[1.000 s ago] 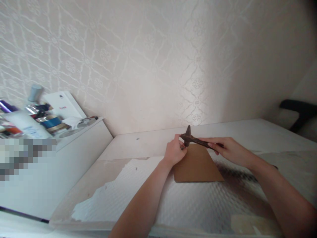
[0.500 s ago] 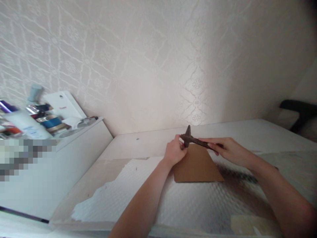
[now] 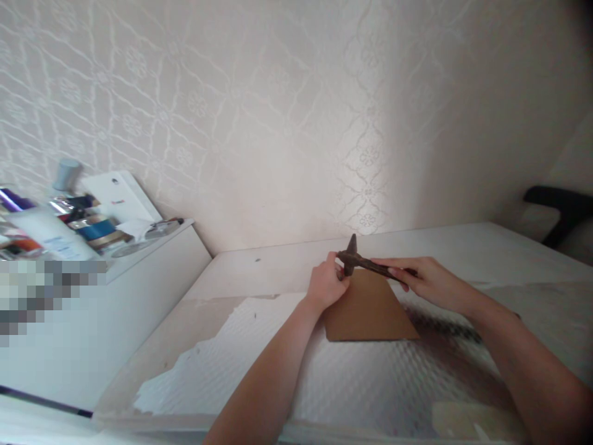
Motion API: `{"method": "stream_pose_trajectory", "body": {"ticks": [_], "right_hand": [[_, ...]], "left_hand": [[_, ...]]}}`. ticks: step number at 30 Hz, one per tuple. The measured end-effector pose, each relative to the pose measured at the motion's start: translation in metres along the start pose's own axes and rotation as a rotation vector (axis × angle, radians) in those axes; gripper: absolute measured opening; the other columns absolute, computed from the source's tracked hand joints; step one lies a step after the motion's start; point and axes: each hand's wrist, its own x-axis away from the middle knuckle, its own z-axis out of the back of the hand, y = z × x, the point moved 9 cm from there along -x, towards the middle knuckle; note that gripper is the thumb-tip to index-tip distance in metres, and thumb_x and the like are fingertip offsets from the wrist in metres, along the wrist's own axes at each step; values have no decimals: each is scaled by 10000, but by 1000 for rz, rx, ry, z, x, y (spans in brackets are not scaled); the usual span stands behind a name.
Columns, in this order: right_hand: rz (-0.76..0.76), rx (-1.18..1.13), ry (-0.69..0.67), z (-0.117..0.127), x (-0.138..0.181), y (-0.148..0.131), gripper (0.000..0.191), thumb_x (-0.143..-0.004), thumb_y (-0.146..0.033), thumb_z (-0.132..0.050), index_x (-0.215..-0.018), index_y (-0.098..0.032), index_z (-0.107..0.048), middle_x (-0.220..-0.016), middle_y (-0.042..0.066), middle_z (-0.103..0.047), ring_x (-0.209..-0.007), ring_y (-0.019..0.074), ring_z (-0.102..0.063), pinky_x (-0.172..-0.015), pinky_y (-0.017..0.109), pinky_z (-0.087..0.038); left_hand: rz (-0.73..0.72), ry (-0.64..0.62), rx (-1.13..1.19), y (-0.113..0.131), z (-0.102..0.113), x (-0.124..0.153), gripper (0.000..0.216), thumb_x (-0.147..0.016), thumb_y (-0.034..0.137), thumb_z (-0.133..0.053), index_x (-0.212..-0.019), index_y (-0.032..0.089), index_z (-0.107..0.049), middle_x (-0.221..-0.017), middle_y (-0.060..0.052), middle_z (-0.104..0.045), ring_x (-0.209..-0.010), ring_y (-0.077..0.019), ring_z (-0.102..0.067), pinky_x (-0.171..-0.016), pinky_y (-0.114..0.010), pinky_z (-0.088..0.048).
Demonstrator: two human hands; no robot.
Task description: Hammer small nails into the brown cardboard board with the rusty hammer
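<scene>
Grips a dark brown hammer by its handle in the right hand, curled round it. Holds the hammer between both hands, over the far edge of a cardboard piece on the table. Slants its long axis from the right hand leftward and slightly up to the head. Points the head's tapered end upward, before the patterned wall, and its blunter end down. Bends the left hand close beside the head; cannot tell whether pinching anything.
</scene>
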Motion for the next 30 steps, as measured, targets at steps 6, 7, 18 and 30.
{"method": "stream_pose_trajectory", "body": {"ticks": [6,7,18,30], "right_hand": [[2,4,1,2,0,-2,506,-883,-488,-347,-1173,-176,-620,-598,16,-589,-500,127,-432,-483,228,-328],[-1,1,4,2,0,-2,506,-881,-489,-349,-1171,-176,-621,-595,14,-585,-497,127,-430,-481,228,-326],[-25,-15,-3,0,0,1,518,-879,-485,-349,-1183,-155,-609,-579,0,-544,-498,121,-410,-484,224,-307],[-25,-11,-7,0,0,3,507,-879,-479,-351,-1198,-172,-599,-572,-2,-547,-495,124,-416,-487,229,-320]], "left_hand": [[18,-15,39,-2,-1,0,347,-696,167,-574,-1001,217,-415,-785,12,-650,-741,-157,-609,-695,-276,-466],[17,-15,44,-2,-1,0,361,-694,163,-575,-1012,219,-414,-787,13,-651,-744,-157,-609,-699,-277,-466],[9,-27,13,0,-1,0,364,-700,163,-563,-1029,209,-417,-790,8,-657,-746,-159,-615,-705,-279,-467],[17,-36,66,-3,-3,-1,385,-702,158,-563,-1055,217,-420,-818,6,-663,-768,-158,-617,-738,-286,-475]]}}
